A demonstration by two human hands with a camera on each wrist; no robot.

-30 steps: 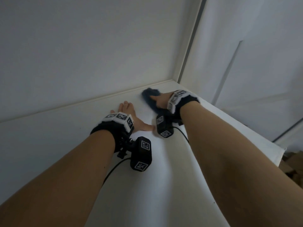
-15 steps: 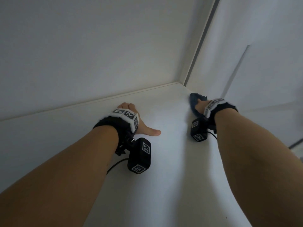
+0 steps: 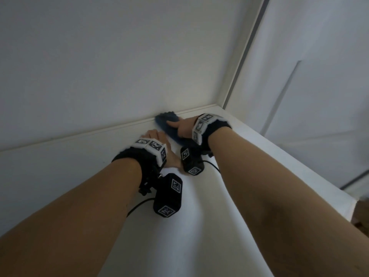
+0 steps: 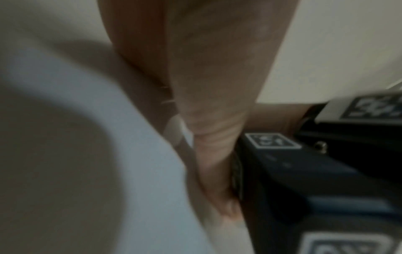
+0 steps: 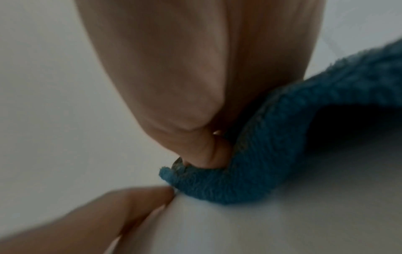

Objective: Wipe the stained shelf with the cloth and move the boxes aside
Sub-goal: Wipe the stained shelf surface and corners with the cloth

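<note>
Cloth (image 3: 165, 124) lies on the shelf (image 3: 60, 166) under the right hand (image 3: 184, 126), fingers (image 5: 202, 151) gripping it; left hand (image 3: 159, 136) rests splayed flat.

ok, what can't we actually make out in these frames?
- Boxes: in no view.
- Stain: none visible on the shelf. The head view is dim, and the blue cloth and both hands cover part of it.
- Right hand fingers: in the head view, behind the hand and right wristband; the right wrist view shows one tip only.
- Left hand fingers: mostly behind the left wristband; the left wrist view is blurred.
- Brown object: cut off by the head view's right edge.
</note>
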